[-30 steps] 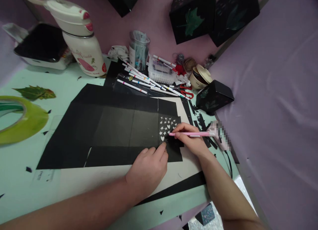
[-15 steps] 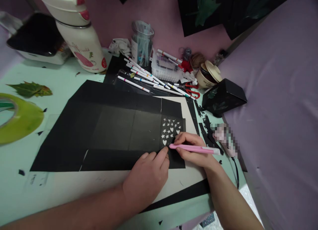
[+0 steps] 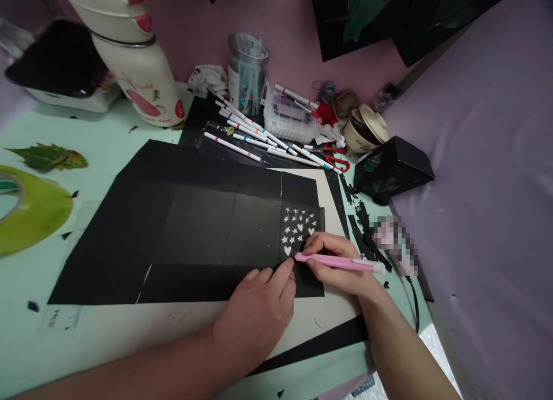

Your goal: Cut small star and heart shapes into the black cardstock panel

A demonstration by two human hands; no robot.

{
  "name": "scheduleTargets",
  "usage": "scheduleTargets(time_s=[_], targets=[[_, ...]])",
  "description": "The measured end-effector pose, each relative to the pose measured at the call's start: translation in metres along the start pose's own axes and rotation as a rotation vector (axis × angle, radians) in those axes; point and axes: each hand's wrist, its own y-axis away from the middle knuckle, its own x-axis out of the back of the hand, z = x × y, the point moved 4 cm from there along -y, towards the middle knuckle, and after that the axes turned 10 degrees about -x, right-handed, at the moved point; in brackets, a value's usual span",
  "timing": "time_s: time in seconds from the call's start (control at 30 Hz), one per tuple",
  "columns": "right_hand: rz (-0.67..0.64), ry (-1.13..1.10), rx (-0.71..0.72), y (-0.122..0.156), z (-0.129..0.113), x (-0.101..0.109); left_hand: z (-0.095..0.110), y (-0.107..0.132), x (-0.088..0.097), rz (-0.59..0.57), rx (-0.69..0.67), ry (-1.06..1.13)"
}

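My right hand [image 3: 337, 261] pinches a slim pink pen-shaped craft knife [image 3: 341, 262], its tip low against a folded black sheet of card [image 3: 203, 227]. The blade itself is too small to make out. White star and heart shapes [image 3: 298, 223] show in the small right-hand panel of the card, apparently cut through. My left hand [image 3: 263, 308] lies on the card's near edge, fingers resting flat, fingertips beside the knife tip. Beneath the card lies a pale board [image 3: 173, 331].
Behind the card are several white markers [image 3: 254, 138], red-handled scissors [image 3: 336, 160], a glass jar [image 3: 247, 72] and a clear plastic box [image 3: 287, 115]. A bottle [image 3: 147, 83], a leaf [image 3: 52, 157] and green tape [image 3: 43, 216] stand left. Black scraps [image 3: 367, 233] and a black box [image 3: 393, 167] lie right.
The view has shifted slightly. My hands keep nearly the same places on the card, and the pink knife stays in my right hand.
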Motion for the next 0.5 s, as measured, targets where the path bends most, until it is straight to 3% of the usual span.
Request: scheduleTargets(time_s=[0.5], targets=[[0.001,-0.004,-0.004,-0.0015,-0.0009,-0.0005,-0.0012,-0.0002,-0.0004,-0.058,0.011,0.019]])
